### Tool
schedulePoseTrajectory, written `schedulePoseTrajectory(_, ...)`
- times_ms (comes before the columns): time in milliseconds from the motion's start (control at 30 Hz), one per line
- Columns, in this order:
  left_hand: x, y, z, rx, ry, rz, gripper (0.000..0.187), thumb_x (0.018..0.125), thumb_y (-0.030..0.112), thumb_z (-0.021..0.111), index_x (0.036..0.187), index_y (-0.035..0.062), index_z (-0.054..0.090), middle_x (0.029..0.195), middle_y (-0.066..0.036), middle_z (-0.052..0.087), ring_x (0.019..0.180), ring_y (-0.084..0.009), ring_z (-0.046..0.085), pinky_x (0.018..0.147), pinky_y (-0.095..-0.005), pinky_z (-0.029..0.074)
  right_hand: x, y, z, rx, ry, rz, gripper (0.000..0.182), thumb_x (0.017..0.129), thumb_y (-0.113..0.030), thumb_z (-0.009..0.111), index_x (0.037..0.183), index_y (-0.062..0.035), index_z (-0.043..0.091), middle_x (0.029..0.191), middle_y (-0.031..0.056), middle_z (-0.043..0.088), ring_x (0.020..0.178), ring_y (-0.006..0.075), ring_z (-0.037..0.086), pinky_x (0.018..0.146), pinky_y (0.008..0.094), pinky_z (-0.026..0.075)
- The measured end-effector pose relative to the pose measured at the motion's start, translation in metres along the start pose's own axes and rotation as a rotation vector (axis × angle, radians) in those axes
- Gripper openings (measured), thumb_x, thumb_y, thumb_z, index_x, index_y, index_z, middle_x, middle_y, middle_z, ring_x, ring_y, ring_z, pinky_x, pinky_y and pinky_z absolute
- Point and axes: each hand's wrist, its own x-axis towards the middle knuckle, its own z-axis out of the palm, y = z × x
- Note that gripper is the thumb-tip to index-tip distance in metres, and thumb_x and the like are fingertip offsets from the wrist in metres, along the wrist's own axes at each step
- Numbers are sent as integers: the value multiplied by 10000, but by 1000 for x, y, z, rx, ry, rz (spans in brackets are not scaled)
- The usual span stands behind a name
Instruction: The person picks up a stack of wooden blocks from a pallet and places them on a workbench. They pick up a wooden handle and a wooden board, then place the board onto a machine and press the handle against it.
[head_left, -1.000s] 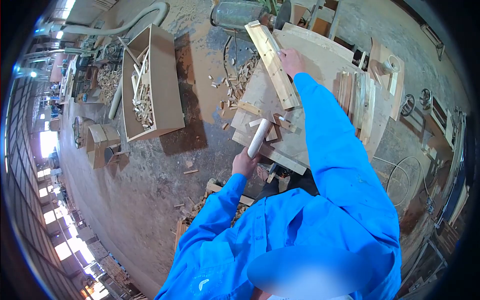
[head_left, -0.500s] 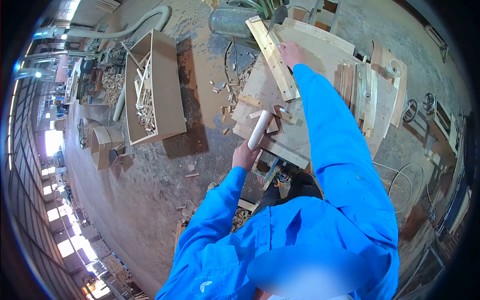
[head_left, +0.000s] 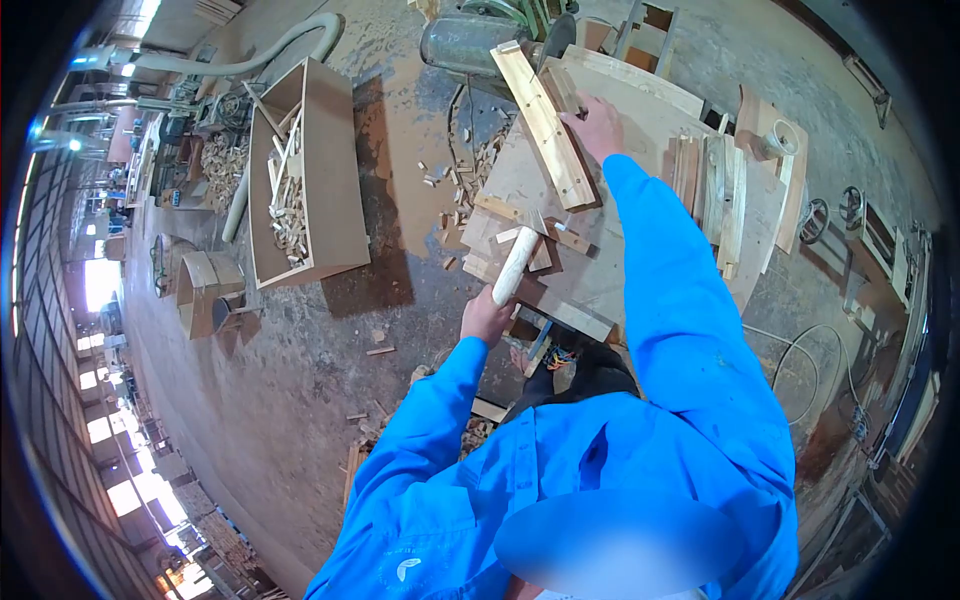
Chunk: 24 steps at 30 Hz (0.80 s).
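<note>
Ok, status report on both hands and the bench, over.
Left hand grips round wooden dowel. Right hand rests by long slat on workbench. Offcuts lie beside the dowel.

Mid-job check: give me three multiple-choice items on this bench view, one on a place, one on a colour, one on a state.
1. Where is the right hand?
A. on the long wooden rail
B. in the floor crate
C. on the hose

2. What colour are the sleeves?
A. red
B. blue
C. grey

3. What is the left hand doing?
A. hanging empty
B. gripping a round wooden dowel
C. resting flat on the bench

Answers: 1 A, its fingers rest at the long wooden rail on the bench. 2 B, both arms are bright blue. 3 B, it is closed around the round wooden dowel.
</note>
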Motion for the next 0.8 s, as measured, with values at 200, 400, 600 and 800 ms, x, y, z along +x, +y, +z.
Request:
schedulePoseTrajectory(200, -17, -8, -5, -50, -17, -17, 385, 926, 368, 742, 1109, 41, 655, 1062, -271, 735, 1035, -499, 682, 886, -580, 547, -30, -9, 7, 67, -75, 11, 338, 927, -291, 712, 1153, -47, 779, 1151, 215, 733, 1072, 421, 681, 983, 506, 532)
schedulePoseTrajectory(400, -37, -37, 0, -69, -29, -8, 390, 924, 382, 751, 1113, 52, 663, 1049, -269, 739, 1021, -487, 694, 869, -579, 550, -42, -34, 22, -21, -117, 100, 290, 952, -283, 672, 1122, -89, 805, 1080, 199, 751, 1042, 410, 693, 978, 512, 538)
schedulePoseTrajectory(600, -45, -39, -5, -36, -68, -79, 405, 937, 407, 745, 1105, 49, 655, 1008, -265, 743, 1005, -475, 709, 855, -576, 554, -18, -42, 49, 22, -193, 194, 288, 959, -308, 672, 1102, -111, 826, 1122, 187, 767, 1060, 411, 712, 969, 509, 550)
schedulePoseTrajectory(800, -46, -44, -3, -41, -58, -67, 414, 945, 412, 740, 1116, 47, 647, 1001, -257, 746, 978, -471, 712, 841, -577, 555, 4, -41, 68, 81, -203, 218, 297, 965, -332, 692, 1124, -119, 824, 1132, 177, 777, 1047, 381, 736, 964, 470, 559)
